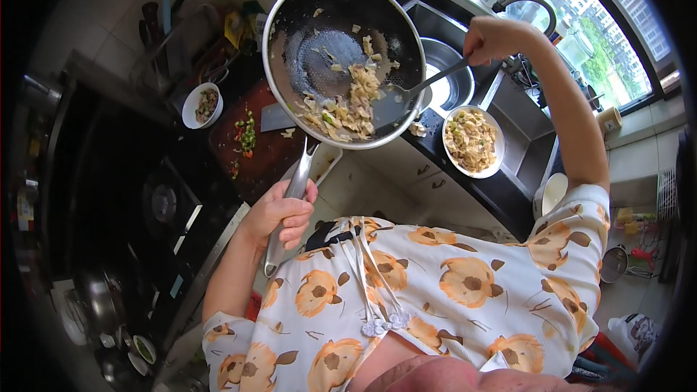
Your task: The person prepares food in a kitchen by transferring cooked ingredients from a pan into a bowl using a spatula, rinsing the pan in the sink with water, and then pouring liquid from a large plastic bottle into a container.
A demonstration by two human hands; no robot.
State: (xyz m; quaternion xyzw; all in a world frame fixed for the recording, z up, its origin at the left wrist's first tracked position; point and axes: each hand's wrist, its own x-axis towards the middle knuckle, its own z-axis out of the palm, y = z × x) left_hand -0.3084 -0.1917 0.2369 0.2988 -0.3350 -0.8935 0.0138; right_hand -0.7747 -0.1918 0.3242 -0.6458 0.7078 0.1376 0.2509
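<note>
My left hand [287,212] grips the metal handle of a wok [305,8], which is tilted and raised over the gap between the counters. Inside lies a heap of cooked, sliced food [351,100], pale with bits of green, and scraps cling to the wall. My right hand [484,41] is closed around the handle of a spatula [389,103], whose blade rests in the wok beside the food. A white bowl [501,158] filled with similar food [471,139] stands on the counter at the sink's edge, right of the wok.
Left, a red-brown cutting board [248,169] holds chopped peppers [246,136] and a cleaver [276,118], partly hidden by the wok. Near it are a bowl of meat [208,104] and a stove [163,201]. A metal basin [449,68] sits in the sink under a faucet [531,0].
</note>
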